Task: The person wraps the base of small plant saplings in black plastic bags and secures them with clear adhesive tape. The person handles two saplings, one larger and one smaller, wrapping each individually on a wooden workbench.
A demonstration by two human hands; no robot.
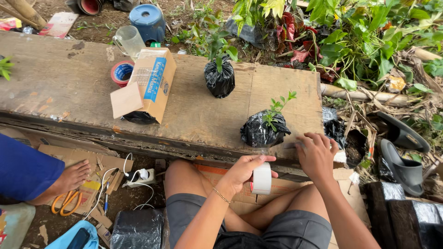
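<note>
Head view: your left hand is gripping a white roll of clear tape below the wooden bench's front edge; your right hand is pinching its free end beside the black-bagged seedling. Pulling sideways could topple the seedling.

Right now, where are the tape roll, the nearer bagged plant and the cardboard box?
Tape roll (262,178), head view, on its white outer face.
Nearer bagged plant (259,131), head view, on its black bag.
Cardboard box (157,87), head view, on its top face.
</note>
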